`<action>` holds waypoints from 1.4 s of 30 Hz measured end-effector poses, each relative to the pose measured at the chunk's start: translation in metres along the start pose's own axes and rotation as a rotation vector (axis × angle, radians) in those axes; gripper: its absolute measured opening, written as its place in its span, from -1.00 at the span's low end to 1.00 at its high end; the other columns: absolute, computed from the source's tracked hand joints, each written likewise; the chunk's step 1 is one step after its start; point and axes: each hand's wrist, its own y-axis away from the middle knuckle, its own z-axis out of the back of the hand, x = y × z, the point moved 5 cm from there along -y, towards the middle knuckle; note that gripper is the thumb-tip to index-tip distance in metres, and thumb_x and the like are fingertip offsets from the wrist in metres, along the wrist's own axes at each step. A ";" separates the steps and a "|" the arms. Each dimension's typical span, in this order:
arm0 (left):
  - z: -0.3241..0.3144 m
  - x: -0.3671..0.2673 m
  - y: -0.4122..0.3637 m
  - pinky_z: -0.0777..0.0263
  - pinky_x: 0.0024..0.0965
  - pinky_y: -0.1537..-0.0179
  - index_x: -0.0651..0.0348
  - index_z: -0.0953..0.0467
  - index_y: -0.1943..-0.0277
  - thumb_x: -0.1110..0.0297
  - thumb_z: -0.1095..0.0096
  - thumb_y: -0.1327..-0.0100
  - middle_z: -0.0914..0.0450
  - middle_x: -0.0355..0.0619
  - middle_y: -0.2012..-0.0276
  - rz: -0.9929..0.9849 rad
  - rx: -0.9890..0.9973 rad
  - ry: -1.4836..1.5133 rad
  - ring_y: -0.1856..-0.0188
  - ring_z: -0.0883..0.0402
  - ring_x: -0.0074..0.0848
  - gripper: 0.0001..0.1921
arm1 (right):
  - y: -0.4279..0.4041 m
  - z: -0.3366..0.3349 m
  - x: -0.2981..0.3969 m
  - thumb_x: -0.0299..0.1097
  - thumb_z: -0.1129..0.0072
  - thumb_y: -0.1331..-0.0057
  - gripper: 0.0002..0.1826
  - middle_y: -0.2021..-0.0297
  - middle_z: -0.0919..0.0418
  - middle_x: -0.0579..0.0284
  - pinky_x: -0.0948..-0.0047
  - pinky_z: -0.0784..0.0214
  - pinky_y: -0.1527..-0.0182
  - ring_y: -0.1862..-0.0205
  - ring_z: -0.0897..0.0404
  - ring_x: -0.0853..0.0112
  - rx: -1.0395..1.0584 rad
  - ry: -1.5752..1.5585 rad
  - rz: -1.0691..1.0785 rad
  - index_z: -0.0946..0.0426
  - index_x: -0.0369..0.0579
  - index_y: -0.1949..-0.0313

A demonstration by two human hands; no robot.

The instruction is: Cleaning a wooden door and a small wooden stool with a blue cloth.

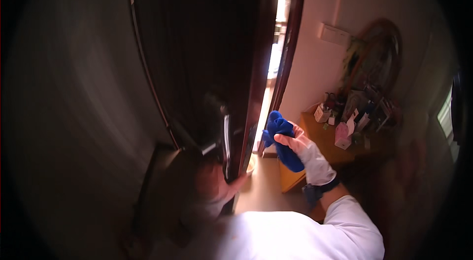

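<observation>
Folded and bunched, a blue cloth [286, 145] is held in my right hand [297, 142], which wears a thin whitish glove, with a dark band at the wrist. Before me stands a dark door [207, 45], partly open, with bright light in the gap at its right edge. Low on the door is a metal handle [226, 138]. My left hand [221, 186], blurred and in shadow, is at the door's edge below the handle. Its fingers point to the right; whether they grip the edge is unclear.
To the right, a wooden dresser [310, 130] bears a pink tissue box [343, 138], a small white box [322, 113] and an oval mirror [384, 53]. A switch plate [334, 34] is on the wall. A pale container [251, 164] stands on the floor beyond the door's edge.
</observation>
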 end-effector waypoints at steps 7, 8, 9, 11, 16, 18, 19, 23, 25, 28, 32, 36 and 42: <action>-0.074 -0.024 0.026 -0.49 -0.14 0.42 0.28 -0.62 0.11 -0.26 -0.61 0.11 -0.60 0.06 0.44 -0.059 0.115 0.014 0.45 -0.62 -0.14 -0.26 | -0.034 0.182 0.050 -0.31 -0.62 0.05 0.37 -0.53 0.00 0.00 0.28 0.02 -0.50 -0.52 -0.09 0.12 -0.366 0.917 0.250 0.26 0.30 -0.58; -0.061 -0.017 0.022 -0.49 -0.14 0.42 0.28 -0.62 0.11 -0.26 -0.61 0.11 -0.60 0.06 0.44 -0.078 0.123 0.022 0.45 -0.62 -0.14 -0.26 | -0.041 0.178 0.065 -0.32 -0.61 0.05 0.39 -0.54 0.02 0.01 0.29 0.05 -0.52 -0.54 -0.05 0.10 -0.428 0.947 0.242 0.31 0.33 -0.58; -0.056 -0.016 0.021 -0.49 -0.16 0.42 0.28 -0.62 0.10 -0.26 -0.60 0.10 -0.60 0.05 0.46 -0.058 0.147 0.024 0.46 -0.61 -0.14 -0.26 | -0.054 0.185 0.081 -0.28 -0.62 0.08 0.39 -0.55 0.08 0.00 0.35 0.06 -0.54 -0.56 -0.02 0.15 -0.470 1.032 0.179 0.27 0.14 -0.58; -0.062 -0.007 0.021 -0.49 -0.20 0.43 0.27 -0.62 0.07 -0.28 -0.62 0.12 -0.59 0.01 0.49 0.006 0.243 0.068 0.49 -0.60 -0.15 -0.23 | -0.082 0.216 0.107 -0.27 -0.62 0.07 0.39 -0.56 0.11 0.01 0.37 0.08 -0.54 -0.56 -0.01 0.15 -0.518 1.127 0.232 0.28 0.09 -0.57; -0.079 -0.005 0.032 -0.54 -0.20 0.34 0.23 -0.59 0.02 -0.22 -0.71 0.22 -0.66 -0.04 0.35 -0.042 -0.032 0.145 0.37 -0.68 -0.20 -0.18 | -0.176 0.266 0.168 -0.27 -0.65 0.09 0.38 -0.58 0.17 0.06 0.41 0.02 -0.53 -0.56 -0.01 0.22 -0.615 1.394 0.216 0.24 -0.04 -0.55; -0.084 -0.012 0.031 -0.55 -0.19 0.27 0.23 -0.58 0.01 -0.21 -0.71 0.22 -0.67 -0.09 0.25 -0.032 -0.076 -0.037 0.29 -0.68 -0.22 -0.18 | -0.206 0.291 0.180 -0.27 -0.66 0.11 0.39 -0.57 0.15 0.07 0.40 -0.05 -0.51 -0.55 -0.03 0.22 -0.612 1.404 0.197 0.23 -0.02 -0.55; -0.094 -0.009 0.021 -0.52 -0.18 0.23 0.21 -0.56 -0.01 -0.26 -0.68 0.21 -0.64 -0.13 0.22 0.017 -0.004 0.126 0.27 -0.64 -0.23 -0.17 | -0.218 0.305 0.187 -0.28 -0.63 0.10 0.39 -0.57 0.15 0.03 0.40 0.01 -0.52 -0.56 0.00 0.20 -0.633 1.363 0.196 0.25 -0.01 -0.56; -0.106 -0.016 0.022 -0.44 -0.18 0.31 0.19 -0.53 0.03 -0.31 -0.63 0.18 -0.57 -0.15 0.27 -0.001 -0.041 -0.167 0.35 -0.56 -0.22 -0.18 | -0.254 0.335 0.189 -0.30 -0.63 0.11 0.40 -0.58 0.20 -0.03 0.39 0.04 -0.53 -0.60 0.10 0.16 -0.699 1.291 0.296 0.26 0.01 -0.57; -0.106 -0.016 0.014 -0.42 -0.16 0.35 0.21 -0.54 0.05 -0.29 -0.63 0.16 -0.57 -0.12 0.30 0.020 -0.007 -0.114 0.37 -0.55 -0.20 -0.21 | -0.269 0.341 0.177 -0.30 -0.64 0.11 0.41 -0.58 0.23 -0.05 0.38 0.03 -0.52 -0.60 0.13 0.14 -0.746 1.302 0.291 0.25 0.02 -0.58; -0.101 -0.026 0.000 -0.42 -0.16 0.37 0.23 -0.56 0.02 -0.28 -0.60 0.12 -0.57 -0.06 0.35 0.032 0.015 -0.147 0.39 -0.57 -0.18 -0.21 | -0.282 0.332 0.164 -0.29 -0.62 0.09 0.36 -0.57 0.25 -0.20 0.36 0.03 -0.51 -0.60 0.15 0.05 -0.644 1.284 0.619 0.20 0.07 -0.58; -0.117 -0.027 -0.009 -0.43 -0.14 0.38 0.26 -0.58 0.05 -0.30 -0.52 0.05 -0.53 -0.03 0.44 0.106 0.017 -0.208 0.45 -0.55 -0.20 -0.24 | -0.244 0.329 0.160 -0.32 -0.48 -0.08 -0.04 -0.19 -0.45 -0.01 0.29 -0.35 -0.22 -0.18 -0.49 0.22 -0.260 0.626 0.648 -0.19 -0.11 -0.45; -0.115 -0.026 -0.025 -0.42 -0.20 0.31 0.22 -0.60 0.04 -0.22 -0.59 0.10 -0.58 -0.09 0.44 0.126 0.034 -0.124 0.44 -0.55 -0.25 -0.28 | -0.155 0.231 0.146 -0.40 -0.41 -0.19 -0.33 -0.06 -0.62 0.07 0.42 -0.45 -0.02 0.04 -0.63 0.36 -0.216 0.244 0.439 -0.39 -0.05 -0.30; -0.123 -0.019 -0.039 -0.53 -0.19 0.09 0.27 -0.57 -0.07 -0.14 -0.52 -0.01 -0.65 -0.02 0.30 0.253 0.367 0.134 0.18 -0.66 -0.17 -0.29 | -0.051 0.126 0.161 -0.31 -0.46 -0.03 -0.26 -0.19 -0.51 0.04 0.45 -0.51 0.05 0.00 -0.61 0.31 0.251 -0.145 0.660 -0.39 -0.07 -0.23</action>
